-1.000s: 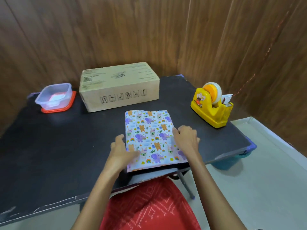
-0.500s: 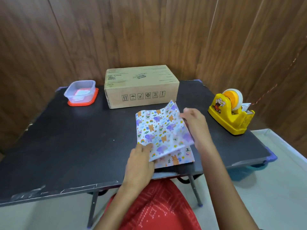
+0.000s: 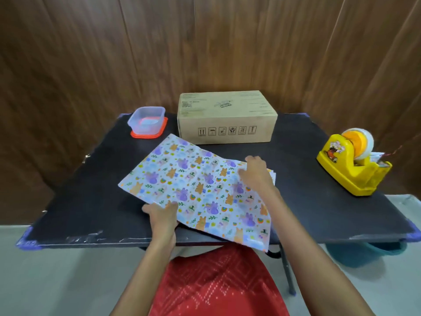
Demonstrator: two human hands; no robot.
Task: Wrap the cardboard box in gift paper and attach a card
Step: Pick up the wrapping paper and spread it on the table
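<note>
The gift paper (image 3: 196,190), printed with purple elephants and orange bears, lies partly unfolded on the black bench (image 3: 95,201), and both hands are on it. The left hand (image 3: 163,221) grips its near-left edge. The left fingers (image 3: 172,205) curl onto the printed face while the thumb sticks out to the left, off the sheet. From these fingers the open flap slopes away to the far left, its edge raised a little off the bench.

The right hand (image 3: 256,176) lies on top of the paper's right part, where several layers are stacked under the palm. The right fingers (image 3: 251,159) are bent at the sheet's far edge. I cannot tell whether they pinch a layer or only press down. The near-right corner of the paper hangs over the bench edge, below the right wrist.

The cardboard box (image 3: 227,117) stands beyond both sets of fingertips at the back of the bench, apart from the hands. The far corner of the paper lies just in front of its lower left corner.

Far left of the right fingers, beside the box, a clear plastic container (image 3: 147,118) sits on an orange lid. Well to the right of the right fingers stands a yellow tape dispenser (image 3: 350,167) with its roll.
</note>
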